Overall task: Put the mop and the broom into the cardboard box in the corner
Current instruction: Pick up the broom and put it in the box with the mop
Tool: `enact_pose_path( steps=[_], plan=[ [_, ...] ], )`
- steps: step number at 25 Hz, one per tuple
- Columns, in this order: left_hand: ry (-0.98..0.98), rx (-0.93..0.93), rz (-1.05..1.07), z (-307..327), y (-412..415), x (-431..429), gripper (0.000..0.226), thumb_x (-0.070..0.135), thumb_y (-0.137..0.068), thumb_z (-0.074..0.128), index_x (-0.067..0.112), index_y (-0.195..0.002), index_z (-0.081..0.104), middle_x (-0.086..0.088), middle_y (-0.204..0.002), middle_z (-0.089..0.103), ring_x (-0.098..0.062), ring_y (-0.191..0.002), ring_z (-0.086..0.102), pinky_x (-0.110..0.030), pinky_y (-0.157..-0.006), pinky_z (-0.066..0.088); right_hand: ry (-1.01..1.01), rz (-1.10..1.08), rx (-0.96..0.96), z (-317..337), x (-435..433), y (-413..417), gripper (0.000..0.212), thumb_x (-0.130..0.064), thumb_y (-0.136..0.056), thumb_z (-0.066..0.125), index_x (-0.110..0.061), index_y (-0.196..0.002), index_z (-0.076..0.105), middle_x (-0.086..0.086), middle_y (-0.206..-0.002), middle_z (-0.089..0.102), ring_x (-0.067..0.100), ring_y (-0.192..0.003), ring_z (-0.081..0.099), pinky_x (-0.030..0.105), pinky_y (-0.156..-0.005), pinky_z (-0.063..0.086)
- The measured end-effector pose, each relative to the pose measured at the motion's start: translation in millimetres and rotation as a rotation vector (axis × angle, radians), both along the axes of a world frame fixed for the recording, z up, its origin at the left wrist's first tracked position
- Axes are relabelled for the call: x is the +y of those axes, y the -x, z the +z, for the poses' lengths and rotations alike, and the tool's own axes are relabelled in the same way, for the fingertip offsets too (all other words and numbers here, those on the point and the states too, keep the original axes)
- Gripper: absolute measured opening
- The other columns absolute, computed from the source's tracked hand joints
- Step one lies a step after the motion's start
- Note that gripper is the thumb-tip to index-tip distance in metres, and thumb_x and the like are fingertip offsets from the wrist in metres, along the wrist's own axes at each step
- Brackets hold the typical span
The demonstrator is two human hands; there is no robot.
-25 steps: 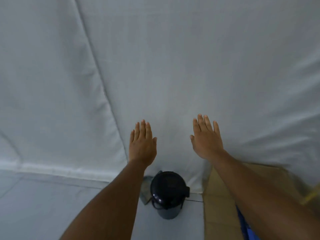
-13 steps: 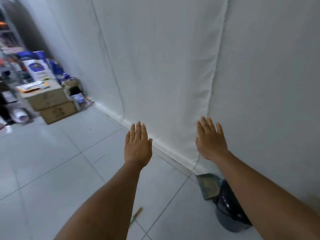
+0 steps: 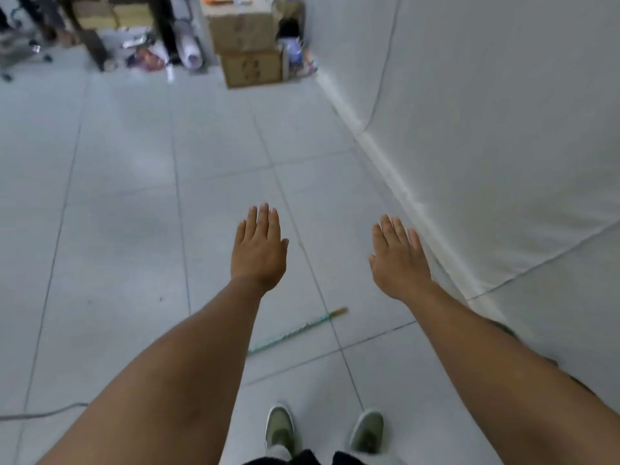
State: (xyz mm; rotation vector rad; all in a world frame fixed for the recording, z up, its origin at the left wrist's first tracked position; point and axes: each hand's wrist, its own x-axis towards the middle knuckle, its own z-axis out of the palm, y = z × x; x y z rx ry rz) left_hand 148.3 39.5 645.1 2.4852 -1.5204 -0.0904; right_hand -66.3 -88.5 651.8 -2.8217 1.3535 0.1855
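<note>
Turning away from the bin and corner box, now out of view, the person faces open floor, left hand (image 3: pixel 259 250) and right hand (image 3: pixel 399 260) flat, apart and empty above a green-handled stick (image 3: pixel 298 330), probably the broom or mop, not yet picked up.

I see glossy grey floor tiles (image 3: pixel 134 203), matt white cloth on the wall (image 3: pixel 503 129), and dull brown cardboard boxes (image 3: pixel 250 45) at top centre.

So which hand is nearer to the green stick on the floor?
Left. The left hand hovers just beyond the green stick, almost above its hidden end; the right hand is further off, toward the wall.
</note>
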Motion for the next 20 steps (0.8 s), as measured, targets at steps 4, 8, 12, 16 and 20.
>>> enact_pose_path(
  steps=[4, 8, 12, 16, 20],
  plan=[
    [-0.166, 0.08, 0.132, -69, -16, 37, 0.06, 0.034, -0.1, 0.024, 0.011, -0.15, 0.0, -0.01, -0.16, -0.001, -0.027, -0.146, -0.009, -0.043, -0.119, 0.0, -0.176, 0.186, 0.075, -74, 2, -41, 0.061, -0.03, -0.098, 0.031, -0.011, -0.149, 0.004, 0.009, -0.16, -0.004, 0.025, -0.147, -0.007, 0.044, -0.118, 0.002],
    [-0.318, 0.137, 0.206, -144, -18, 54, 0.059, 0.034, -0.1, 0.023, 0.012, -0.149, -0.001, -0.01, -0.16, -0.002, -0.028, -0.146, -0.009, -0.042, -0.118, 0.0, -0.286, 0.315, 0.139, -159, -7, -63, 0.061, -0.029, -0.097, 0.033, -0.012, -0.149, 0.006, 0.009, -0.161, -0.001, 0.026, -0.147, -0.004, 0.047, -0.118, 0.003],
    [-0.424, 0.207, 0.25, -281, -24, 41, 0.06, 0.035, -0.1, 0.023, 0.011, -0.149, -0.002, -0.01, -0.16, -0.003, -0.027, -0.146, -0.008, -0.041, -0.118, 0.001, -0.37, 0.351, 0.202, -305, -19, -70, 0.062, -0.029, -0.096, 0.036, -0.013, -0.149, 0.007, 0.01, -0.16, 0.003, 0.027, -0.147, 0.0, 0.049, -0.118, 0.008],
    [-0.491, 0.242, 0.19, -460, -34, 18, 0.06, 0.029, -0.1, 0.031, 0.009, -0.15, 0.005, -0.013, -0.16, 0.005, -0.031, -0.146, 0.0, -0.043, -0.116, 0.007, -0.412, 0.282, 0.303, -484, -39, -63, 0.067, -0.033, -0.094, 0.041, -0.013, -0.149, 0.008, 0.01, -0.16, 0.004, 0.03, -0.146, 0.002, 0.049, -0.116, 0.01],
    [-0.613, 0.303, 0.225, -625, -43, 30, 0.062, 0.02, -0.096, 0.042, 0.004, -0.148, 0.012, -0.019, -0.157, 0.015, -0.036, -0.144, 0.011, -0.047, -0.114, 0.016, -0.404, 0.277, 0.359, -634, -55, -52, 0.068, -0.022, -0.087, 0.056, -0.012, -0.145, 0.023, 0.016, -0.157, 0.015, 0.036, -0.143, 0.014, 0.051, -0.113, 0.018]
  ],
)
